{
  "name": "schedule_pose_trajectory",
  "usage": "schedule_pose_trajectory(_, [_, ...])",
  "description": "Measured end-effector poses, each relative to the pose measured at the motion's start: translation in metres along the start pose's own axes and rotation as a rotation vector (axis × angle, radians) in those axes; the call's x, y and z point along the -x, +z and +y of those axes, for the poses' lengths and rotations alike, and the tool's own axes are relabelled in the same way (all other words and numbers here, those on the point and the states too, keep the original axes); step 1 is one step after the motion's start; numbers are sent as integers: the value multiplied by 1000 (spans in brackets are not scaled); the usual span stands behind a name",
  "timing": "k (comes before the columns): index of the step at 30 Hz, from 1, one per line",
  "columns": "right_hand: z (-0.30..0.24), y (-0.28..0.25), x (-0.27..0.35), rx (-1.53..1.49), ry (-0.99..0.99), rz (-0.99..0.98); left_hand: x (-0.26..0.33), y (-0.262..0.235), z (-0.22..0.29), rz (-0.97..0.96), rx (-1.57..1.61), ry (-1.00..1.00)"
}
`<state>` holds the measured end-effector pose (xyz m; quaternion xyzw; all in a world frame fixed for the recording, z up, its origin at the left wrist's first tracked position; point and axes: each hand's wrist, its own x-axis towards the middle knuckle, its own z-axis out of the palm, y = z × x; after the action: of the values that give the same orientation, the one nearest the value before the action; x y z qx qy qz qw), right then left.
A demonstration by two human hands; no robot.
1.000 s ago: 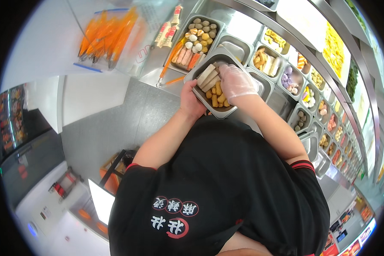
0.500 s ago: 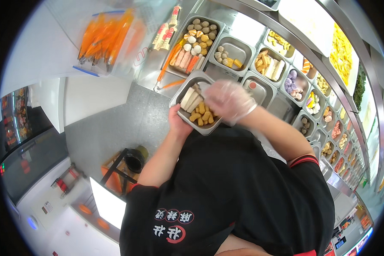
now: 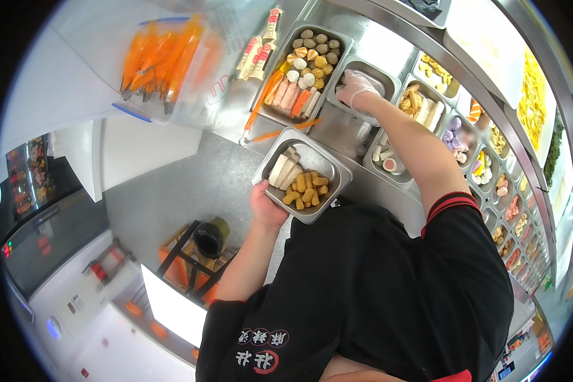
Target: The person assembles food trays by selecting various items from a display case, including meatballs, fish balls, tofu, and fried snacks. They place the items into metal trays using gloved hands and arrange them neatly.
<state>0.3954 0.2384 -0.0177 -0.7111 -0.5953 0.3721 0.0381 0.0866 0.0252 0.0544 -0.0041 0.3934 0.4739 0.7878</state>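
One pan (image 3: 309,153) in left hand (image 3: 269,207), right hand (image 3: 355,89) moved into counter tray (image 3: 381,77)

Metal counter (image 3: 232,121), steel food trays (image 3: 379,77), pale packets (image 3: 260,62), orange utensils (image 3: 288,130)

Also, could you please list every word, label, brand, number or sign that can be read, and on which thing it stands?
I describe the texts without copying them.
Black shirt: two rows of white characters with red circles, readable.
Cream wrapped packets: red print, small.
Clear plastic container: reddish outline mark, unclear.
Small label, lower left: too small.
Lit display, left edge: too small.
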Motion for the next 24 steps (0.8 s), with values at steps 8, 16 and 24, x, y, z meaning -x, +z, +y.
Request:
schedule_pose_trajectory(8, [-2,26,-20,127,195,116,-9,9,3,99,3,-16])
schedule_pose_trajectory(16, [2,24,-15,91,181,98,-26,20,13,36,-41,-11])
schedule_pose_trajectory(24, [23,36,-18,65,46,137,-32,22,16,38,-33,-47])
